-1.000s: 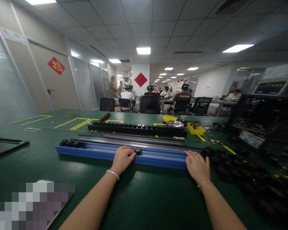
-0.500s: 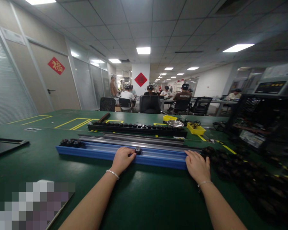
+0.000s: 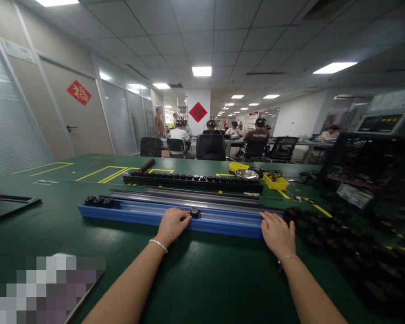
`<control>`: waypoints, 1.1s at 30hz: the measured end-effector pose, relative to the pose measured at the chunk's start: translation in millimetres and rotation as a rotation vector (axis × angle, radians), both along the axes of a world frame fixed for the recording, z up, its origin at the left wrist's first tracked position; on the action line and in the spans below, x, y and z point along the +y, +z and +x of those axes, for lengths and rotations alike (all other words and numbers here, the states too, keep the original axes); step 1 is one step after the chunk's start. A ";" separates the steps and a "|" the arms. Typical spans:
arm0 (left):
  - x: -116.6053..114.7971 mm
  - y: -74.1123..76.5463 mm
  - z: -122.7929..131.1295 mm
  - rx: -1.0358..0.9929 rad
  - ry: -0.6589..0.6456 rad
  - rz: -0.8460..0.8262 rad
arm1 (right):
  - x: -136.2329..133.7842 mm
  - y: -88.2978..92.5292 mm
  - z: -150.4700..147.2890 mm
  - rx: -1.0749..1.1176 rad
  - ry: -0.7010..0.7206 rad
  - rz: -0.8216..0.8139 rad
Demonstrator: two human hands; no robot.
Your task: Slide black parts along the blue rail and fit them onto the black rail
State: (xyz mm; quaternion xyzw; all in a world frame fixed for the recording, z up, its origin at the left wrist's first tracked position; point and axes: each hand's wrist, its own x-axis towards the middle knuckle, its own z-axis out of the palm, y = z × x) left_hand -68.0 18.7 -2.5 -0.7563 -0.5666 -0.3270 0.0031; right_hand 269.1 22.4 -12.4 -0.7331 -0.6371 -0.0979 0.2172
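small black part [image 3: 195, 213]: mid-frame, sitting in the blue channel [image 3: 131, 219] | left hand [image 3: 172, 225]: fingers right up against it, can't tell if they're actually pinching | right hand [image 3: 279, 234]: right of center, on the channel's end, grip unclear tbh

Ceiling panels [image 3: 201, 71] glow; the right edge blurs darkly
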 end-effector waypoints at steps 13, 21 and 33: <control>-0.6 0.9 2.5 0.010 -0.020 -0.038 | 0.4 0.9 -0.1 0.017 0.007 -0.024; -0.6 1.3 2.4 -0.006 -0.036 -0.080 | -1.2 2.4 -1.1 0.017 0.004 -0.023; -1.0 1.9 2.9 0.018 -0.033 -0.067 | 0.5 -1.4 -1.7 0.021 0.002 0.022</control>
